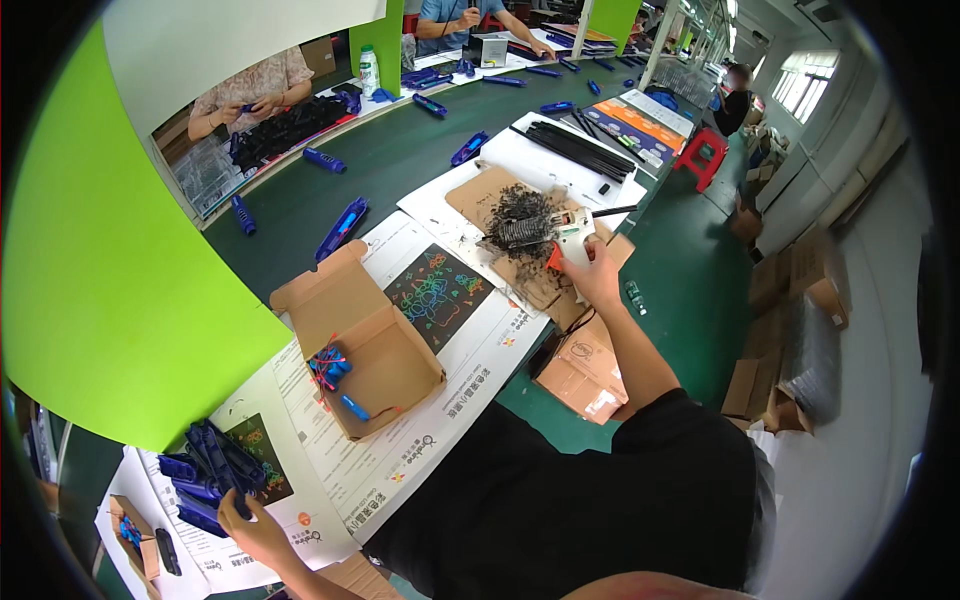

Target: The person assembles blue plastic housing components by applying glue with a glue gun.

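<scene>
My right hand (598, 275) is wrapped around the handle of a white glue gun (574, 228) with an orange trigger. The gun rests over a torn piece of cardboard (478, 190) heaped with black crumbs and a dark coil-like lump (522, 228). At the lower left, my left hand (250, 528) pinches a dark blue plastic shell (236, 500) at the near edge of a pile of such shells (205, 465). Between my hands stands an open cardboard box (385, 375) holding small blue cylindrical cells (330, 368) with red wires.
Black glue sticks (575, 150) lie on white paper beyond the gun. Blue devices (342, 228) are spread along the green belt (400, 150). A green partition (130, 250) rises at left. Co-workers (250, 100) sit across. A carton (585, 370) and red stool (702, 155) stand at right.
</scene>
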The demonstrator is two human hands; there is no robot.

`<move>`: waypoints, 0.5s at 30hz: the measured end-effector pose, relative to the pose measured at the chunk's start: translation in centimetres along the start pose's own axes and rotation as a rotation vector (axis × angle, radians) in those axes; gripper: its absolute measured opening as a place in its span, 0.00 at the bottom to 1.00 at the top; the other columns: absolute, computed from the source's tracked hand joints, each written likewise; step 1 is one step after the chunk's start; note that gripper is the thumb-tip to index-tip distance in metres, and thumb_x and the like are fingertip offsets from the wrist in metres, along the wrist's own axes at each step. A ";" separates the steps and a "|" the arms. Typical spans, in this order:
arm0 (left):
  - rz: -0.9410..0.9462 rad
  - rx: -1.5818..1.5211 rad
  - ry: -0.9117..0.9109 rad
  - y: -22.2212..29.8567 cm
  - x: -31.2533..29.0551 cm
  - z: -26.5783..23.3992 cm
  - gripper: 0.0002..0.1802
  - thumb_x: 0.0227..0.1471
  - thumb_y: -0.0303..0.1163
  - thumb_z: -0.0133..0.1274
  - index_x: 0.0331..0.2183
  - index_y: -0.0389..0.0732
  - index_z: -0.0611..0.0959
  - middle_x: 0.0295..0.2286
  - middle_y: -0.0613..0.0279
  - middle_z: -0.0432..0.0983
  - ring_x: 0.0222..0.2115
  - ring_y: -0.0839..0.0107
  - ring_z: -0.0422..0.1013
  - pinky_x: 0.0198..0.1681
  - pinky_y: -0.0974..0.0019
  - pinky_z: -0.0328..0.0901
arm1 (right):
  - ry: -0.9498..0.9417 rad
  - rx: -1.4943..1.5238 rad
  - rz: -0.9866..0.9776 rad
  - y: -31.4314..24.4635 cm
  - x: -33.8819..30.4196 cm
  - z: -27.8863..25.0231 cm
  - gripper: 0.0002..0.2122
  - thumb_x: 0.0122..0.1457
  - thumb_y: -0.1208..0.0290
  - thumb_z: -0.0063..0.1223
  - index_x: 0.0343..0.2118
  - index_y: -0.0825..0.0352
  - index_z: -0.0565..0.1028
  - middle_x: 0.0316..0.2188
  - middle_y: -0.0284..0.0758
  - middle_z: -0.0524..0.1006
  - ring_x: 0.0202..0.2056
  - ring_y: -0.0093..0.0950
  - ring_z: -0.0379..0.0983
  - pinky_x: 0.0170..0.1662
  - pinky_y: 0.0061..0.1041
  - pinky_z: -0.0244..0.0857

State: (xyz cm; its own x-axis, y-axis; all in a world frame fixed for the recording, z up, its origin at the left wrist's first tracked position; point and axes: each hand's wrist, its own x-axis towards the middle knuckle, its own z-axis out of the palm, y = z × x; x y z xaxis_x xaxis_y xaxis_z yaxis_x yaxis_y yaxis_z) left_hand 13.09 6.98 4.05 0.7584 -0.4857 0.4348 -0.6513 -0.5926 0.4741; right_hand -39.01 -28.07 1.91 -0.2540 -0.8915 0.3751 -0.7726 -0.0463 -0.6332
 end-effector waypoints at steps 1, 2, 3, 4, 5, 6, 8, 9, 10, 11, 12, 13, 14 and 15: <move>0.020 -0.023 0.036 0.2 0.2 -0.2 0.14 0.50 0.27 0.53 0.41 0.35 0.77 0.40 0.51 0.71 0.40 0.56 0.69 0.42 0.60 0.64 | 0.029 0.038 -0.033 -0.5 -0.3 -0.5 0.25 0.43 0.60 0.66 0.39 0.69 0.68 0.33 0.42 0.76 0.34 0.34 0.74 0.38 0.31 0.67; 0.018 -0.026 0.035 0.4 0.6 -0.7 0.14 0.50 0.27 0.53 0.41 0.35 0.77 0.40 0.51 0.71 0.40 0.56 0.69 0.42 0.60 0.64 | 0.031 0.034 -0.036 -1.4 -0.7 -0.8 0.25 0.43 0.60 0.66 0.39 0.69 0.68 0.33 0.42 0.76 0.34 0.34 0.74 0.38 0.31 0.67; 0.005 -0.104 0.076 0.7 0.8 -1.2 0.16 0.51 0.27 0.53 0.43 0.36 0.76 0.41 0.52 0.71 0.42 0.58 0.69 0.42 0.60 0.64 | 0.029 0.070 -0.054 -2.3 -1.1 -0.9 0.23 0.43 0.63 0.66 0.38 0.69 0.68 0.32 0.41 0.75 0.34 0.33 0.74 0.37 0.30 0.67; -0.009 -0.180 0.117 1.1 0.9 -1.6 0.18 0.52 0.28 0.52 0.46 0.36 0.75 0.43 0.52 0.71 0.43 0.59 0.69 0.43 0.61 0.64 | 0.025 0.105 -0.073 -2.8 -1.3 -1.0 0.21 0.43 0.65 0.66 0.37 0.69 0.68 0.31 0.40 0.75 0.33 0.32 0.73 0.37 0.29 0.67; -0.017 -0.177 0.119 1.7 1.0 -2.3 0.18 0.52 0.28 0.52 0.46 0.36 0.75 0.43 0.52 0.71 0.43 0.59 0.69 0.43 0.61 0.64 | 0.019 0.105 -0.079 -3.2 -1.3 -1.0 0.21 0.43 0.65 0.66 0.37 0.69 0.68 0.31 0.40 0.75 0.33 0.32 0.73 0.37 0.29 0.67; 0.016 -0.195 0.209 2.6 1.0 -2.7 0.21 0.53 0.30 0.52 0.49 0.37 0.71 0.43 0.53 0.72 0.40 0.64 0.69 0.39 0.65 0.63 | 0.006 0.124 -0.095 -3.5 -1.4 -0.8 0.21 0.44 0.66 0.66 0.36 0.68 0.68 0.31 0.40 0.75 0.34 0.32 0.74 0.37 0.29 0.67; 0.112 -0.178 0.303 3.6 1.1 -3.4 0.28 0.55 0.33 0.52 0.55 0.39 0.64 0.43 0.55 0.73 0.37 0.69 0.69 0.34 0.71 0.60 | -0.009 0.138 -0.114 -3.1 -1.2 -0.4 0.20 0.44 0.67 0.66 0.36 0.68 0.68 0.31 0.40 0.75 0.34 0.31 0.74 0.38 0.29 0.67; 0.108 -0.178 0.302 4.1 1.2 -3.6 0.28 0.55 0.33 0.52 0.55 0.39 0.64 0.43 0.55 0.73 0.37 0.69 0.69 0.34 0.71 0.60 | -0.018 0.172 -0.153 -2.3 -0.9 -0.2 0.20 0.45 0.68 0.65 0.38 0.69 0.67 0.31 0.39 0.75 0.34 0.30 0.74 0.36 0.29 0.68; 0.131 -0.229 0.315 4.8 1.2 -3.9 0.28 0.55 0.32 0.51 0.55 0.39 0.64 0.44 0.55 0.72 0.38 0.69 0.69 0.35 0.71 0.61 | -0.026 0.207 -0.192 -1.6 -0.6 0.0 0.20 0.47 0.69 0.64 0.39 0.69 0.66 0.31 0.39 0.75 0.33 0.29 0.75 0.33 0.28 0.69; 0.150 -0.273 0.326 5.4 1.0 -4.1 0.28 0.55 0.32 0.51 0.55 0.39 0.64 0.45 0.55 0.71 0.38 0.70 0.68 0.35 0.71 0.61 | -0.036 0.205 -0.194 -2.1 -0.7 -0.1 0.20 0.47 0.69 0.64 0.39 0.69 0.66 0.31 0.39 0.75 0.33 0.29 0.75 0.33 0.28 0.69; 0.143 -0.267 0.324 5.8 0.7 -4.1 0.28 0.55 0.32 0.51 0.55 0.39 0.64 0.45 0.55 0.71 0.38 0.70 0.68 0.35 0.71 0.61 | -0.114 0.351 -0.033 -2.7 -0.6 -0.3 0.20 0.49 0.70 0.62 0.41 0.69 0.65 0.31 0.39 0.75 0.32 0.28 0.75 0.30 0.26 0.69; 0.150 -0.359 0.289 6.2 0.4 -3.9 0.28 0.55 0.31 0.51 0.56 0.40 0.64 0.45 0.55 0.70 0.37 0.70 0.67 0.35 0.71 0.61 | -0.193 0.495 0.130 -3.1 -0.6 -0.4 0.19 0.51 0.72 0.60 0.43 0.69 0.64 0.32 0.39 0.75 0.30 0.27 0.75 0.27 0.25 0.69; 0.156 -0.448 0.256 6.3 0.2 -3.9 0.28 0.54 0.30 0.51 0.56 0.40 0.64 0.46 0.56 0.69 0.35 0.71 0.67 0.35 0.71 0.61 | -0.169 0.564 0.093 -2.9 -0.7 -0.2 0.20 0.53 0.76 0.57 0.46 0.69 0.61 0.32 0.39 0.75 0.25 0.24 0.75 0.22 0.21 0.68; 0.131 -0.466 0.190 6.3 -0.2 -3.4 0.28 0.53 0.28 0.51 0.55 0.39 0.64 0.43 0.56 0.68 0.33 0.73 0.64 0.35 0.72 0.61 | -0.014 0.614 -0.013 -1.8 -0.7 0.3 0.22 0.52 0.75 0.58 0.49 0.70 0.63 0.33 0.38 0.76 0.24 0.23 0.75 0.25 0.22 0.69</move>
State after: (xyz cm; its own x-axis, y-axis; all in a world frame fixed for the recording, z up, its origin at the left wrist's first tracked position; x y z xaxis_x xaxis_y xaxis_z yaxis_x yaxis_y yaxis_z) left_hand 8.76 5.50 9.56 0.6795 -0.3854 0.6243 -0.7163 -0.1644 0.6782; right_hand -37.25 -27.51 2.62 -0.2358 -0.8946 0.3796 -0.2981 -0.3052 -0.9044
